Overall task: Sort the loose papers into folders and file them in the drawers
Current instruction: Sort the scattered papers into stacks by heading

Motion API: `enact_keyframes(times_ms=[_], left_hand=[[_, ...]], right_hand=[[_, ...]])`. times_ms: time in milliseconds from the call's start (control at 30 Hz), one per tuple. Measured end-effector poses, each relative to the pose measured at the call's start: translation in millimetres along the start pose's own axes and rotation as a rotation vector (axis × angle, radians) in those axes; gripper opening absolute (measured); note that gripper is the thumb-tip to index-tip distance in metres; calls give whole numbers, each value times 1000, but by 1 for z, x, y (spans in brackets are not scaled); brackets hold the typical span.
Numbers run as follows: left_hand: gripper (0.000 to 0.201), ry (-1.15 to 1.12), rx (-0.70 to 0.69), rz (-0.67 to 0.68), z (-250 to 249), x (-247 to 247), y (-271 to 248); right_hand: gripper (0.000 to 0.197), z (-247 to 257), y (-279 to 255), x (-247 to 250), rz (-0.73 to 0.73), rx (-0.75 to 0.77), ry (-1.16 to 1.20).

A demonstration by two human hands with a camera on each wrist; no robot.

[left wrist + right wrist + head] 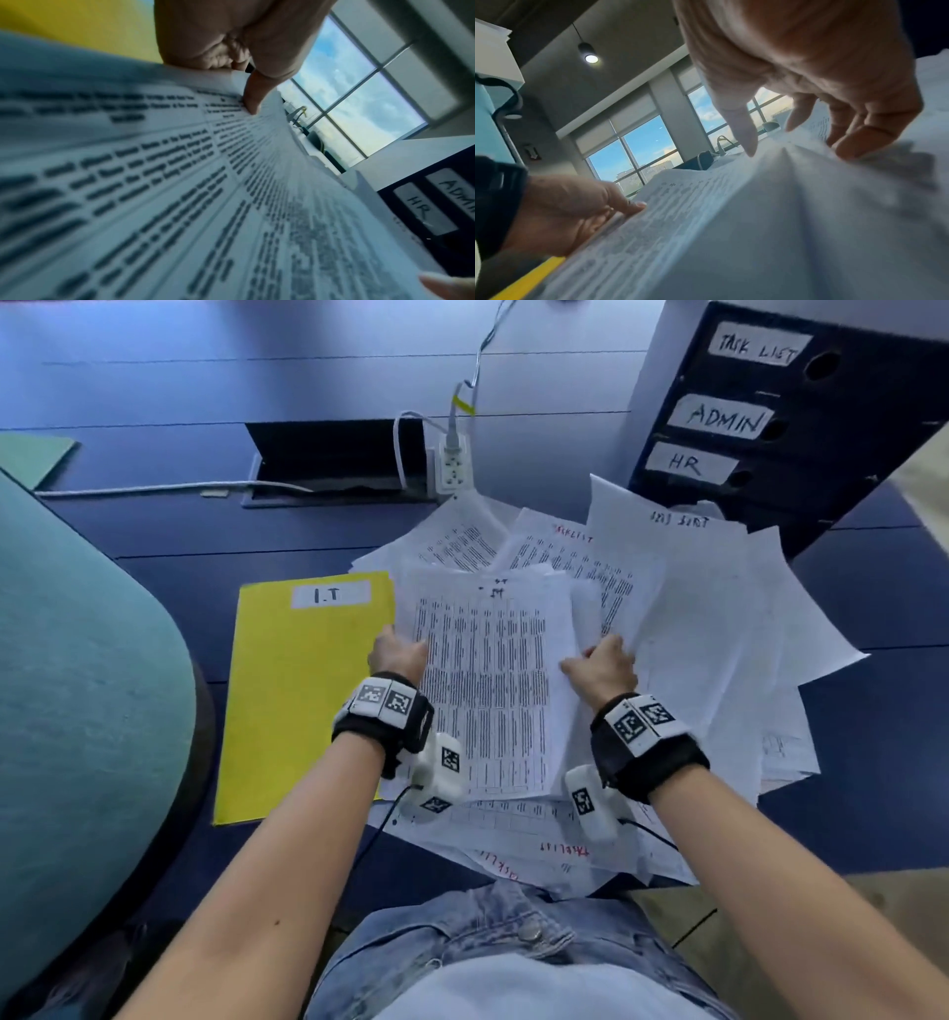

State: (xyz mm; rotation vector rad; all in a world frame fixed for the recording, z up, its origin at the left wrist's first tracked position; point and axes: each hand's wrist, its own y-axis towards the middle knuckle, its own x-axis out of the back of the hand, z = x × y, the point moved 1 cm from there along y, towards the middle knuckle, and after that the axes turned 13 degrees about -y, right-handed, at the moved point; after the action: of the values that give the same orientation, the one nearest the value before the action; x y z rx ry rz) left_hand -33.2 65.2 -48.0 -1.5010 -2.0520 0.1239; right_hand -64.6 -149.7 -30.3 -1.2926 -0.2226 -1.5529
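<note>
A sheaf of printed sheets (488,685) sits raised over the loose paper pile (719,618) on the blue table. My left hand (398,652) pinches its left edge, with the thumb (253,97) on top of the print. My right hand (601,665) grips the right edge, its thumb on top and its fingers (854,142) curled over the side. A yellow folder (303,690) labelled "I.T" lies closed just left of the sheaf. The dark drawer unit (770,423), labelled TASK LIST, ADMIN and HR, stands at the back right with its drawers closed.
A teal chair (77,685) crowds the left side. A green folder (36,454) lies at the far left. Behind the papers are an open cable hatch (334,454) and a power socket (452,464) with white cables. Some sheets overhang the table's near edge.
</note>
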Motion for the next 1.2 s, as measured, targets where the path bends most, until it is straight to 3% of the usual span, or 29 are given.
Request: enact_keyframes(times_ms=[33,100,167,267,367,500,600,700,800,1033,1133,1200], left_hand=[[38,20,21,-5,6,0,0],[37,35,41,-5,16,-1,2],[39,39,36,1,22,-2,3],[38,27,43,-7,23,-4,2],[39,-56,85,-9,20,-4,3],[45,-296,12,-23,11,-3,7],[46,-216,-73,83,-6,-12,7],[41,-169,-88,223,-17,-28,10],[36,-52,-85,325,-17,-42,11],[48,4,-69,393,-6,-53,17],[52,-33,-85,389,-1,-54,18],[56,-62,-100,397,0,-56,16]], right_hand=[[56,2,-4,0,1,-9,41],[64,6,-8,0,13,-6,132],[49,11,-15,-2,18,78,152],[3,27,-39,-7,39,366,108],[32,40,-52,2,-5,552,114],[3,36,-23,30,-156,380,422],[36,18,26,37,-157,184,525],[34,-6,65,29,-183,21,317],[46,-26,75,16,-227,-94,153],[58,-20,54,21,-288,105,355],[59,-2,38,30,-351,247,165],[44,13,27,35,-433,381,-32]])
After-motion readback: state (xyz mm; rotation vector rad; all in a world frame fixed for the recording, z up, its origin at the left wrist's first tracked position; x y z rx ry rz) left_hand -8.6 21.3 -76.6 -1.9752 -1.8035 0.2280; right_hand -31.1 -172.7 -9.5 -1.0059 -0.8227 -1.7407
